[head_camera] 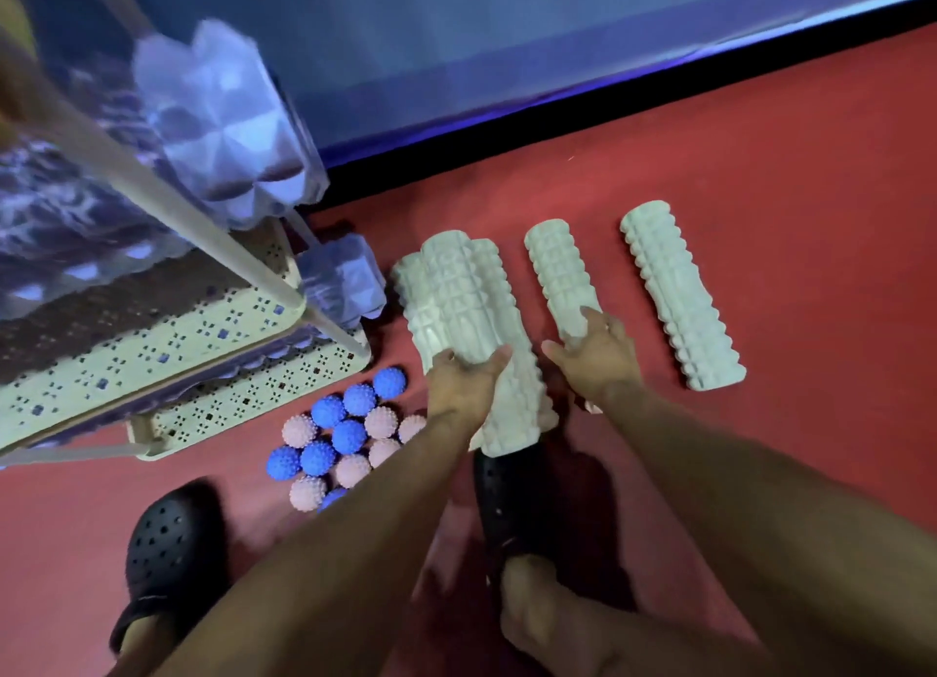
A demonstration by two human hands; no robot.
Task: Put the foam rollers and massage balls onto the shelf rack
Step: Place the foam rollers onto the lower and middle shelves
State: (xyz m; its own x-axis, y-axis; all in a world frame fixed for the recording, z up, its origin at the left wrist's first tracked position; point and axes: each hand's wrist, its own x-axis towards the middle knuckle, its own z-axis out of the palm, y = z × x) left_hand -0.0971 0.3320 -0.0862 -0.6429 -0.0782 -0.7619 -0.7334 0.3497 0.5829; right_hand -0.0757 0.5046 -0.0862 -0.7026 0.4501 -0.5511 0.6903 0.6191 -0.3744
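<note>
Both hands reach down to the red floor (760,169): the left hand (464,379) curls its fingers and thumb round the near end of the top white foam roller (459,291) in a stack, and the right hand (596,354) grips the near end of the second white roller (557,270) lying just beside that stack. Under the held top roller lie at least two more, one (512,397) showing along the right side and one (408,281) peeking out on the left. A further white roller (679,296) lies apart to the right, untouched. All are ridged, knobbly foam cylinders. Near the left foot sits a cluster of spiky massage balls (345,443), about six blue and seven pink, partly hidden by the left forearm. The cream perforated shelf rack (152,352) stands at the left, already carrying pale purple faceted rollers (223,128). Black perforated clogs (167,549) cover both feet.
</note>
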